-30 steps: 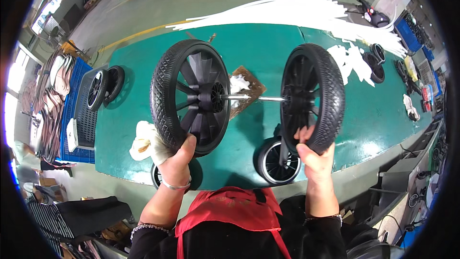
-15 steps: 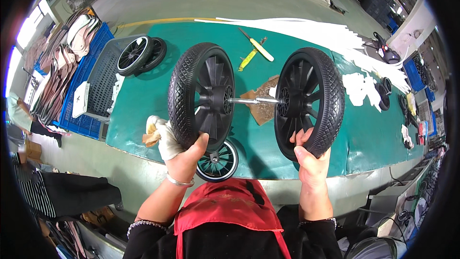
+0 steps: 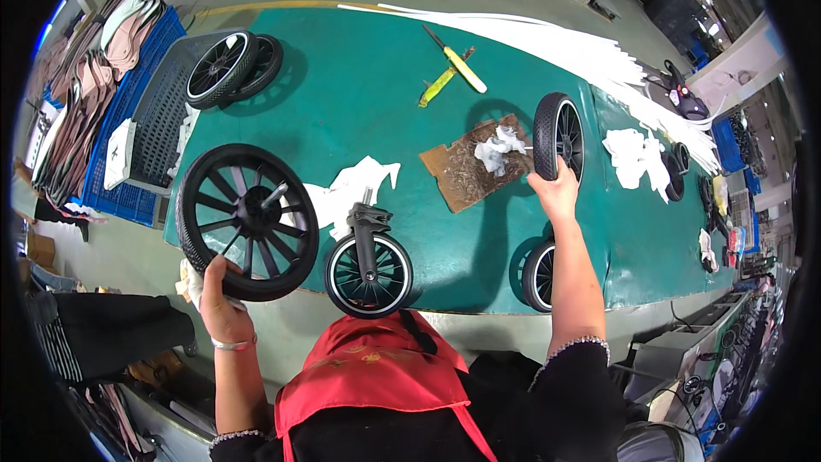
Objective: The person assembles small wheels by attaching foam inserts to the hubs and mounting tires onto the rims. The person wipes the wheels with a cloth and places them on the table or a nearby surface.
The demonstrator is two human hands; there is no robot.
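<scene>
My left hand [image 3: 224, 306], partly wrapped in white cloth, grips the lower rim of a large black spoked wheel [image 3: 195, 244]. A short metal axle [image 3: 275, 195] juts from this wheel's hub. Out to the right, my right hand [image 3: 558, 192] is closed on the bottom of a second wheel [image 3: 546, 133], held up beside a piece of brown cardboard [image 3: 453, 181]. A white smeary lump [image 3: 496, 152] lies on the cardboard. Between my arms, a small wheel in a black fork [image 3: 370, 244] stands at the table's near edge. Another wheel [image 3: 537, 278] is partly hidden by my right forearm.
The green table [image 3: 359, 103] holds two wheels [image 3: 224, 68] at the far left, a yellow-handled tool [image 3: 466, 73] crossing another yellow tool [image 3: 438, 87], and white cloth [image 3: 346, 188]. Long white strips [image 3: 547, 47] line the far edge. A grey crate [image 3: 162, 111] stands at the left.
The two wheels, earlier held close together with metal axle between them, are now far apart. My left hand went left with one; my right hand took the other up to the cardboard.
</scene>
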